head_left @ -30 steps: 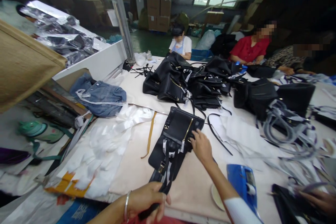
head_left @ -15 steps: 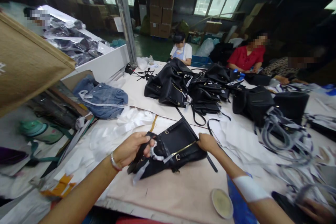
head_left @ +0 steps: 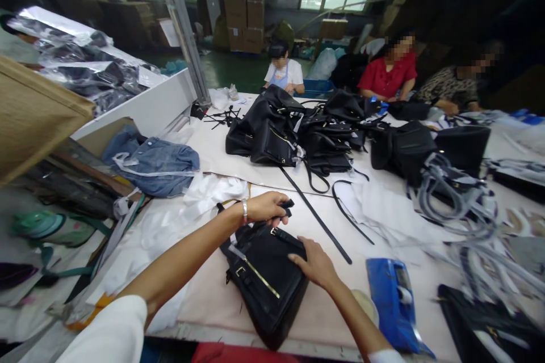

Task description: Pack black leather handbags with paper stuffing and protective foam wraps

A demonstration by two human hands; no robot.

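Observation:
A black bag [head_left: 270, 278] with a gold zipper and small buckled straps lies tilted on the near table. My left hand [head_left: 269, 208] is closed on a black strap [head_left: 288, 207], just above the bag's far edge. My right hand [head_left: 318, 262] grips the bag's right side, thumb on the front panel; some of its fingers are hidden. A long loose black strap [head_left: 319, 216] lies on the table beyond my hands. A round, pale dish [head_left: 365, 303] is partly covered by my right forearm.
Black bags [head_left: 276, 130] are heaped across the table, with several people behind. A blue packet [head_left: 392, 300] lies to the right, near clear plastic tubing [head_left: 451, 198]. Blue denim [head_left: 157, 164] and white wrapping [head_left: 170, 249] are at left, by a metal post [head_left: 181, 28].
The bag has been turned and drawn nearer the table's front edge. My left hand has moved right and up with the strap. My right hand has shifted nearer along the bag's side.

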